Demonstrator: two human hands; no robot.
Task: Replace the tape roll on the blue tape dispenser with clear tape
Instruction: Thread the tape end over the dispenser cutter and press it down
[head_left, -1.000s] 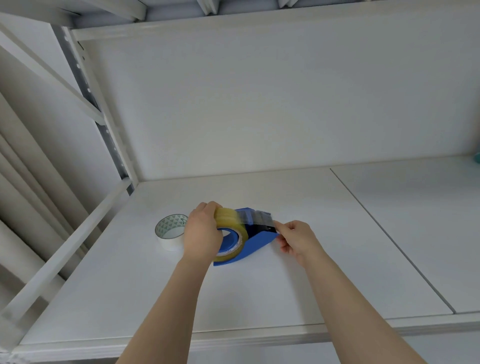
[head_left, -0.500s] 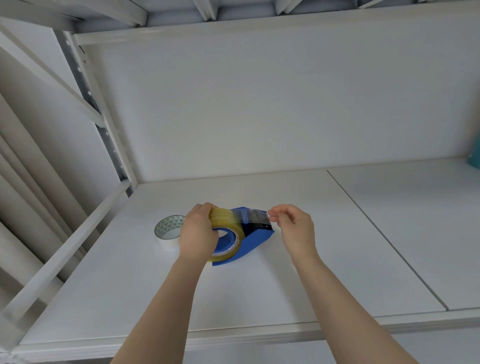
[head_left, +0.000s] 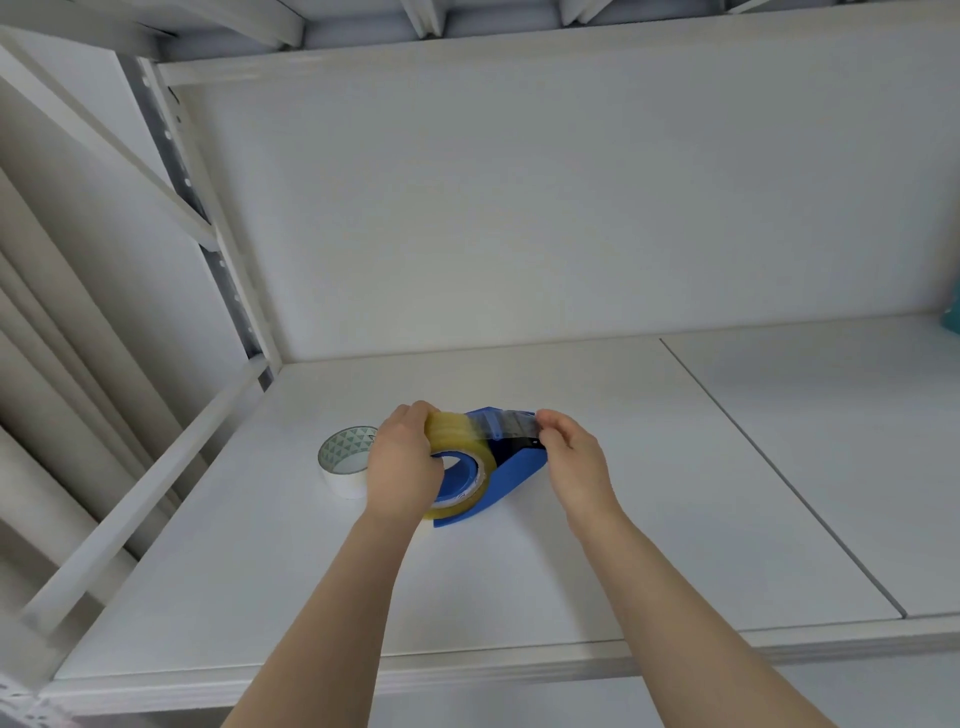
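Dispenser (head_left: 511, 470) sits on the white shelf (head_left: 519, 582), clear tape (head_left: 457, 457) mounted in it. Left hand (head_left: 402, 462) grips the roll; right hand (head_left: 574, 462) pinches its free end above the dispenser's front. White roll (head_left: 343, 462) lies just left.

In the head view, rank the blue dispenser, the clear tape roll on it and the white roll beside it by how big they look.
1. Blue dispenser, the largest, though partly covered.
2. Clear tape roll, half hidden by the left hand.
3. White roll, the smallest showing.
The two rolls look close in size, so that order is unsure.
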